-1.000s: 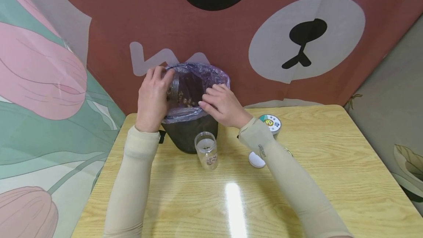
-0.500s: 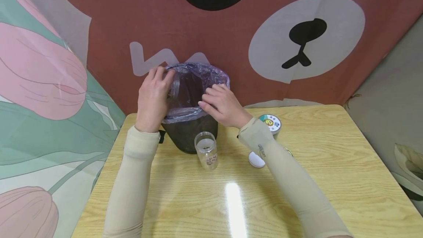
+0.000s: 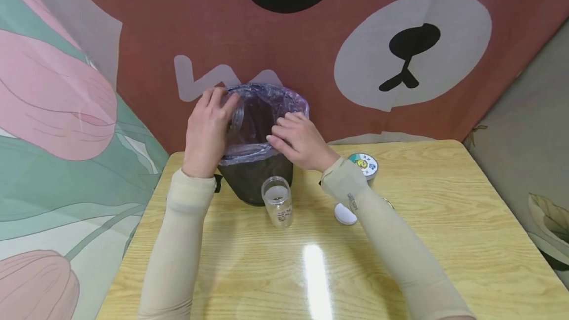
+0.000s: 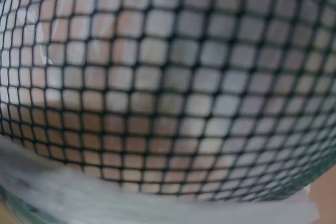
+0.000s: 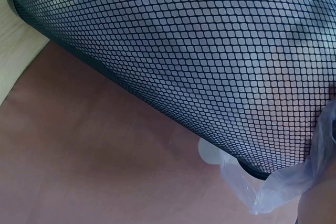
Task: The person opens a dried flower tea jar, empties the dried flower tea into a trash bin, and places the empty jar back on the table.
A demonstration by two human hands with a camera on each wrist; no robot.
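Your left hand (image 3: 206,130) tips a clear plastic jar (image 3: 235,112) into the black mesh bin (image 3: 253,181). Your right hand (image 3: 300,142) pinches its purple plastic liner (image 3: 284,98).

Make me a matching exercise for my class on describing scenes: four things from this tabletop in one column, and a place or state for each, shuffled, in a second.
Things:
1. mesh bin
2. clear jar
3. white lid
4. round tin

Places or states:
A. lies flat on the table, partly hidden by the right sleeve
B. lined with a purple bag, both hands at its rim
C. stands open and upright in front of the bin
D. bears a green and yellow label, to the right of the right forearm

Pairs: 1-B, 2-C, 3-A, 4-D
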